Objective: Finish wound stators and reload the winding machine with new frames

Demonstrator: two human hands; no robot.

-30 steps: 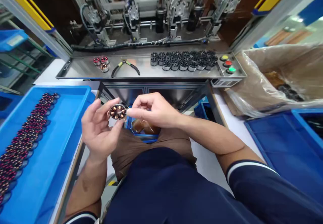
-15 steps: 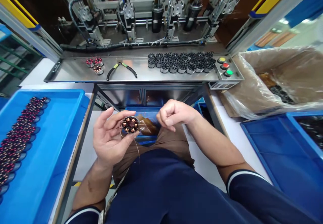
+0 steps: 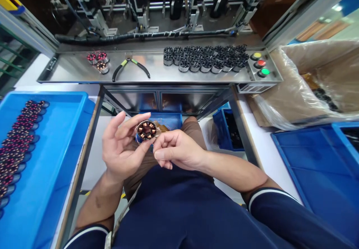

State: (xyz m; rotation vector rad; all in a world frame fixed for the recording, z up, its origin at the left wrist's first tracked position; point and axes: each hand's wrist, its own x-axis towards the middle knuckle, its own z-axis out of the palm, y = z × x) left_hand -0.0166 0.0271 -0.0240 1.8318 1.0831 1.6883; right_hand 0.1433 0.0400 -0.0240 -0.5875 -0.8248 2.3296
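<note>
My left hand (image 3: 120, 148) pinches a copper-wound motor stator (image 3: 147, 130) between thumb and fingers, its round face turned up toward me. Thin copper wire ends (image 3: 160, 130) stick out from the stator's right side. Right beside it is my right hand (image 3: 176, 150), its thumb and fingers pinched together on the loose wire; the very tip of the wire is hidden by the fingers. Both hands are above my lap, in front of the machine's metal tray (image 3: 81, 76).
On the tray are several black unwound stators (image 3: 206, 60), cutting pliers (image 3: 130, 67), three wound stators (image 3: 101, 67) and coloured buttons (image 3: 263, 72). A blue bin (image 3: 56, 148) at left carries rows of wound stators. At right stand a plastic-lined carton (image 3: 291, 69) and blue bins (image 3: 305, 166).
My right hand has moved left and down to the stator and closed by its wire, which hung loose before. My left hand keeps its hold. The view has tipped slightly downward.
</note>
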